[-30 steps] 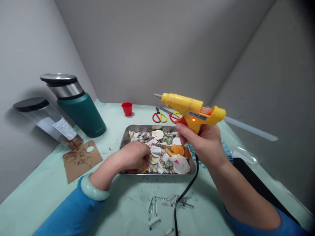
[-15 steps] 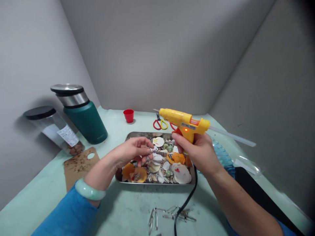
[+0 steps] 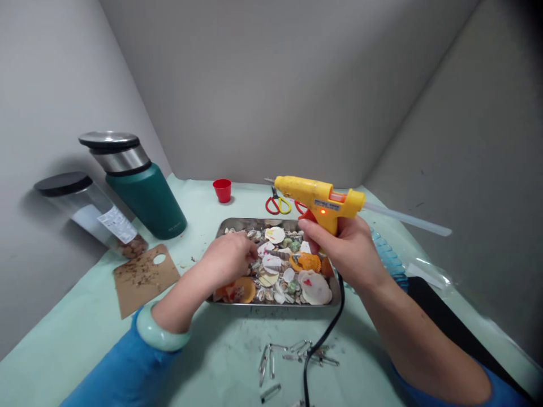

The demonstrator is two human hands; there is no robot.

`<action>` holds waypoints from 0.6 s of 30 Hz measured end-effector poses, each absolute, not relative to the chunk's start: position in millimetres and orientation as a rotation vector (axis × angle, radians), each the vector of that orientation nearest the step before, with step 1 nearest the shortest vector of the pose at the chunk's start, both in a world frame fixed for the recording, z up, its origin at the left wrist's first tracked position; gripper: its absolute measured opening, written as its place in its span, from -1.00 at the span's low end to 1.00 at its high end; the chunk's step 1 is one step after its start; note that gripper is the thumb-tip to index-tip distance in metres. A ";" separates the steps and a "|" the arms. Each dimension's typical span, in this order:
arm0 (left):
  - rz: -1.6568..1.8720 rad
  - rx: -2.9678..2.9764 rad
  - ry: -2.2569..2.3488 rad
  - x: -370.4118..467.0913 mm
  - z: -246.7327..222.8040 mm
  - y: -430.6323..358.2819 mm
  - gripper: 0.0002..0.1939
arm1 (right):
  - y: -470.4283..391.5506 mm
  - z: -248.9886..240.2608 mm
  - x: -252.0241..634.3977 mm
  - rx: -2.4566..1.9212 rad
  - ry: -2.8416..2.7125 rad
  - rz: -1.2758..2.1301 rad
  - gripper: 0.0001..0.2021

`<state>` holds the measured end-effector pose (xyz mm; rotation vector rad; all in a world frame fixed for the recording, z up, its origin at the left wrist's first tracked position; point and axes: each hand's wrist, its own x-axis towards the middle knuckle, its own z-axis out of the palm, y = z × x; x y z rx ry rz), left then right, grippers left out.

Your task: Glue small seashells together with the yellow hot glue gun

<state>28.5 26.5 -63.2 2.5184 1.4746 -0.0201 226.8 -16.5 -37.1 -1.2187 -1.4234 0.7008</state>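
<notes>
Wrapped round the grip of a yellow glue gun (image 3: 305, 189), my right hand (image 3: 350, 249) holds it above the right part of the metal tray (image 3: 271, 305). The gun's nozzle points left, its small light glows orange, and a clear glue stick (image 3: 407, 217) sticks out behind. My left hand (image 3: 233, 254) is over the tray's left side, fingers curled down at the shells; its fingertips are mostly hidden, so what they hold cannot be made out. Seashells fill the tray, among them an orange shell (image 3: 307, 262) and a large white shell (image 3: 316, 288).
Safety pins (image 3: 271, 359) and the black cord (image 3: 324, 336) lie in front of the tray. Behind it are a red cup (image 3: 223, 191) and scissors (image 3: 278, 203). At left stand a green bottle (image 3: 148, 198), a jar (image 3: 102, 217) and a brown board (image 3: 146, 280). Right: a blue glass dish (image 3: 390, 260).
My left hand has turned palm down and lowered to the shells at the tray's left. The glue gun stays in my right hand, and the view has shifted slightly.
</notes>
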 end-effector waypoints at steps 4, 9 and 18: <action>-0.157 2.547 1.369 37.7 -72.3 20.0 -0.78 | -15.4 -39.0 228.0 -1.200 -1.424 0.702 -0.85; -0.228 2.582 1.421 34.6 -78.9 23.5 -0.79 | -15.3 -38.1 228.0 -1.179 -1.451 0.685 -0.86; -0.300 2.585 1.415 33.1 -61.0 18.5 -0.76 | -15.2 -39.9 228.4 -1.204 -1.466 0.660 -0.83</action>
